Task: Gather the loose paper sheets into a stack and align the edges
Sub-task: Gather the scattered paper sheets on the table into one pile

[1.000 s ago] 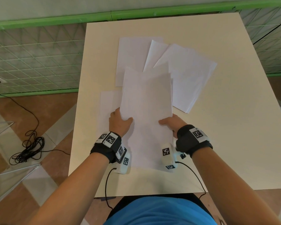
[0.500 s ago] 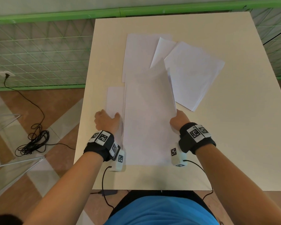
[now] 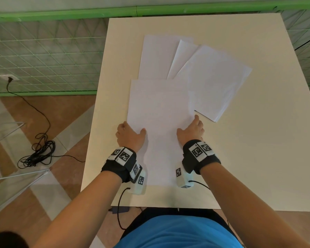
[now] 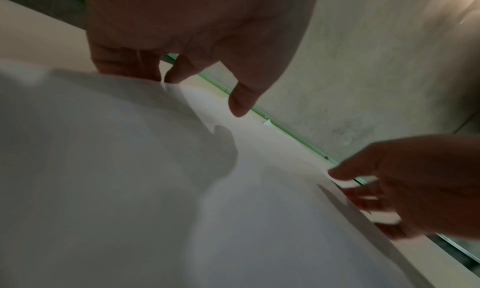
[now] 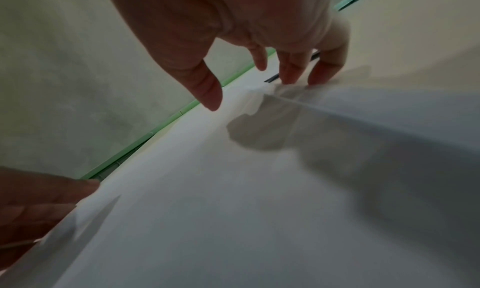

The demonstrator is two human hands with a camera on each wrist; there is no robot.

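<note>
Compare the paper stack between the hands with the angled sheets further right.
The near stack lies square to the table; the angled sheets sit rotated. The left hand and right hand flank the near stack; the angled sheets lie beyond them. The near stack looks even-edged; the angled sheets are fanned. Both are white paper.

Right of the gathered stack [image 3: 159, 113] the table [image 3: 258, 140] lies bare out to its edge, the widest way in. Beyond the stack and off its far right corner, loose sheets [image 3: 213, 81] fan across the tabletop. The left hand [image 3: 130, 136] and right hand [image 3: 191, 130] flank its near half. Left of it runs only a narrow bare strip.
</note>
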